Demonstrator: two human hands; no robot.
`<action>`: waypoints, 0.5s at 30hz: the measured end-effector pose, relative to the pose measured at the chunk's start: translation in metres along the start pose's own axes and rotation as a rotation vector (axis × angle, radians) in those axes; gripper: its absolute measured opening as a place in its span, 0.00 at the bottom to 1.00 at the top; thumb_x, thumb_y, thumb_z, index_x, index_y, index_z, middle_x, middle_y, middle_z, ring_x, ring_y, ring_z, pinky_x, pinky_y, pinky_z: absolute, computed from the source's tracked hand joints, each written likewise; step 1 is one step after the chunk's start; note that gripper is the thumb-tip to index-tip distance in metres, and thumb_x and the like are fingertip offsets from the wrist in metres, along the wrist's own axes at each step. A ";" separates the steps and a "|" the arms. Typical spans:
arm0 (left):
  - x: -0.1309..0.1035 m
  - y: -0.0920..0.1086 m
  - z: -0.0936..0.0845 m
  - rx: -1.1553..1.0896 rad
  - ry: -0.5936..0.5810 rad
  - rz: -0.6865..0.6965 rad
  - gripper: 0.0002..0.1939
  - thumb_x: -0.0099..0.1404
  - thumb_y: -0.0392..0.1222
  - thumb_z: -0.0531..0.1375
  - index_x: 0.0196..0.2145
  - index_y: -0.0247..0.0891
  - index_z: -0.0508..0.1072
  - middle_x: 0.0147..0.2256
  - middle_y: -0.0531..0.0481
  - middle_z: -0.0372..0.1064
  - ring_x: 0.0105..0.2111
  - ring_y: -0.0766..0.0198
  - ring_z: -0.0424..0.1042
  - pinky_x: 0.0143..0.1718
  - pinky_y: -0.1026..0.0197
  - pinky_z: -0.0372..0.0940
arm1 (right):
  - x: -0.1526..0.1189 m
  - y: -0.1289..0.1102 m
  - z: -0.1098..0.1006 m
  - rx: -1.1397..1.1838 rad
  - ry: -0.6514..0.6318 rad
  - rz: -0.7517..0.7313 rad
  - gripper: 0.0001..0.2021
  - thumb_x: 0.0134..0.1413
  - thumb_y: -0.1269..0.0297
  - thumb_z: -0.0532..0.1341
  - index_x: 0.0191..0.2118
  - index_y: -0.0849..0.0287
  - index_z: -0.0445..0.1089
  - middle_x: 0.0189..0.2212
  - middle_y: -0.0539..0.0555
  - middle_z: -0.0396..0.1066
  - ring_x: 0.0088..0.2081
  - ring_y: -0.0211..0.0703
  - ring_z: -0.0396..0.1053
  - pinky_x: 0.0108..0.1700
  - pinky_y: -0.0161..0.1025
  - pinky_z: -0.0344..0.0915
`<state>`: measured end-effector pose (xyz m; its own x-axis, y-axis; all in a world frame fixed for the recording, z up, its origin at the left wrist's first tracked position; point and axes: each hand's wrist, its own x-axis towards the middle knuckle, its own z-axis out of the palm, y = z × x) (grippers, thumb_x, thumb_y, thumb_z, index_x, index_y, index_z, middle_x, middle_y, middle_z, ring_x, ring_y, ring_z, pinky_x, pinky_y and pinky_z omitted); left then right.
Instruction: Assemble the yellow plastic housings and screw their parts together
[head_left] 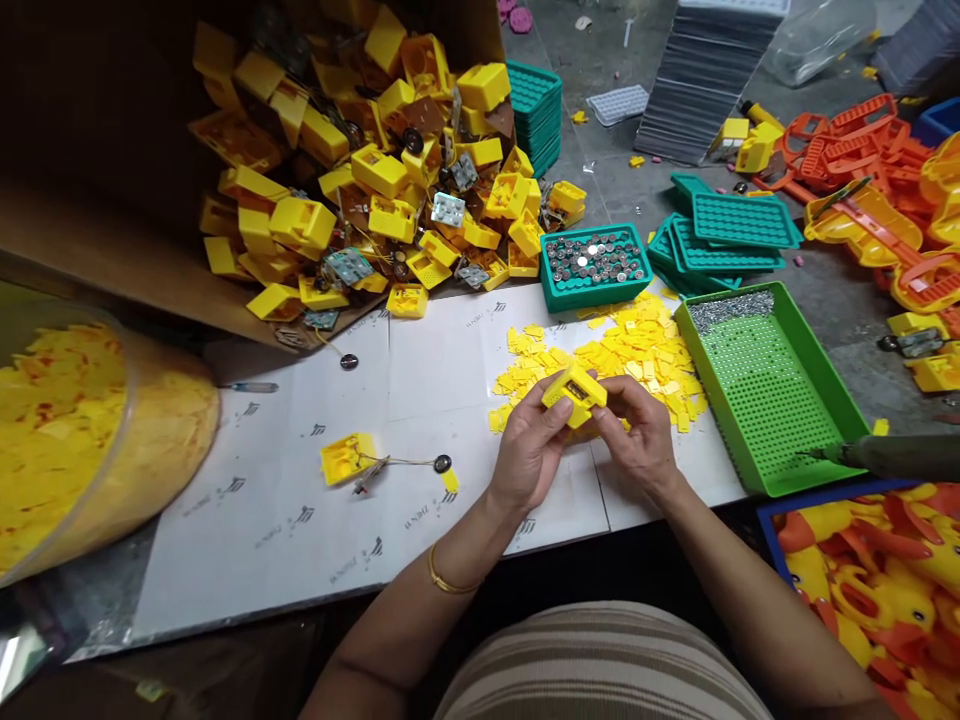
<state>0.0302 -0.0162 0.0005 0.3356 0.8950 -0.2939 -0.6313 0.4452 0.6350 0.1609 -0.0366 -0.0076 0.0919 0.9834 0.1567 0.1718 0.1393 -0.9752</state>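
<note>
Between my two hands is a small yellow plastic box (568, 391) with a dark opening in its face. My left hand (529, 455) grips it from the left, the thumb along its lower side. From the right, my right hand (637, 440) pinches at its edge with thumb and fingers; whether a smaller part sits in that pinch is hidden. Just behind the hands spreads a pile of small yellow plastic pieces (637, 345). To the left on the white board lies another yellow box (347, 458), wired to a round black part (442, 464).
A carton (112, 240) of yellow boxes stands at the back left, beside a tub (180, 400) of yellow pieces. Behind the pile sits a teal tray (592, 298) of round metal parts. A green basket (832, 380) holds screws at right; a dark tool (900, 456) juts over it.
</note>
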 end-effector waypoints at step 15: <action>-0.019 0.026 -0.005 0.118 0.196 -0.033 0.16 0.54 0.35 0.64 0.41 0.36 0.69 0.39 0.48 0.75 0.35 0.63 0.77 0.36 0.64 0.71 | -0.004 -0.005 -0.045 -0.697 0.027 -0.175 0.07 0.59 0.62 0.59 0.37 0.57 0.73 0.33 0.52 0.74 0.33 0.39 0.71 0.33 0.35 0.65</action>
<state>0.0041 -0.0220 0.0194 0.2050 0.8733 -0.4419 -0.5322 0.4784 0.6985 0.2037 -0.0459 0.0032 0.0279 0.9490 0.3142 0.7716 0.1793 -0.6103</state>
